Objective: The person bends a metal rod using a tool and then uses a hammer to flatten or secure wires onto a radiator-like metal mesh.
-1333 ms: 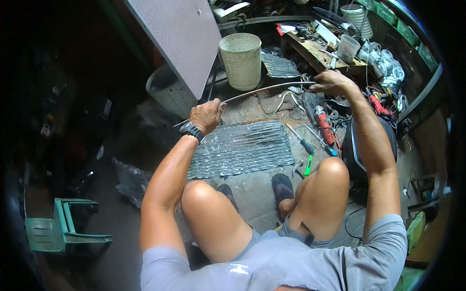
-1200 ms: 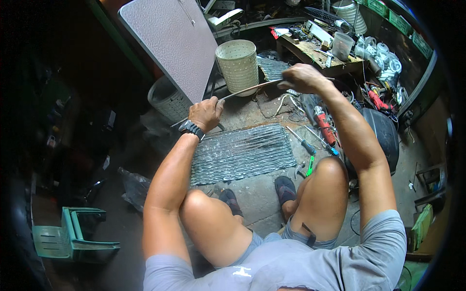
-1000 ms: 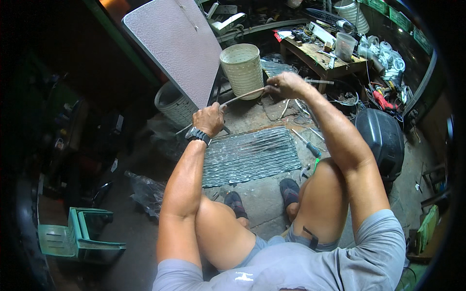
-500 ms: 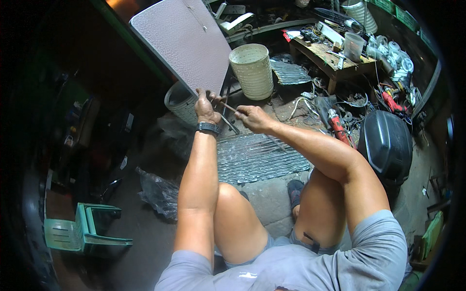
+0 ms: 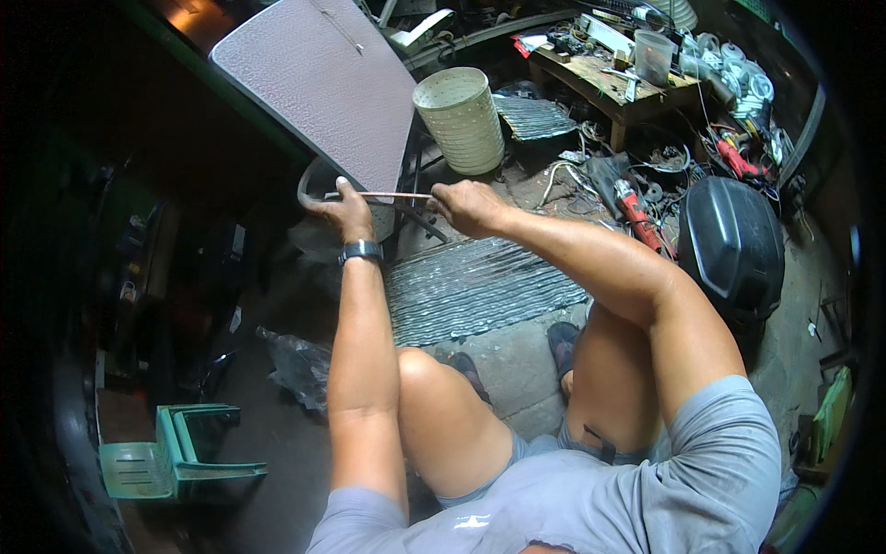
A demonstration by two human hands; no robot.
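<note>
Between my hands runs a thin brownish rod [image 5: 399, 195], held roughly level. My left hand [image 5: 349, 217], with a dark watch on its wrist, is closed around the rod's left part, thumb up; its other fingers are partly hidden. My right hand [image 5: 469, 209] grips the right end in a closed fist. Below the hands, a silvery ribbed metal panel [image 5: 484, 288] lies on the floor before my feet. Just beyond my left hand, a tilted pale board [image 5: 323, 83] stands over a bucket [image 5: 384, 222] that is mostly hidden.
A cream ribbed bin [image 5: 461, 125] stands ahead. A low wooden table [image 5: 609, 97] holds tools and a clear plastic container [image 5: 653, 57]. On the right are a red power tool [image 5: 635, 214] and a black case [image 5: 731, 245]; a green plastic chair [image 5: 138, 469] lies left.
The rod has gone from slanting down rightward to nearly level. My left hand has shifted left and lower, and the view has moved slightly.
</note>
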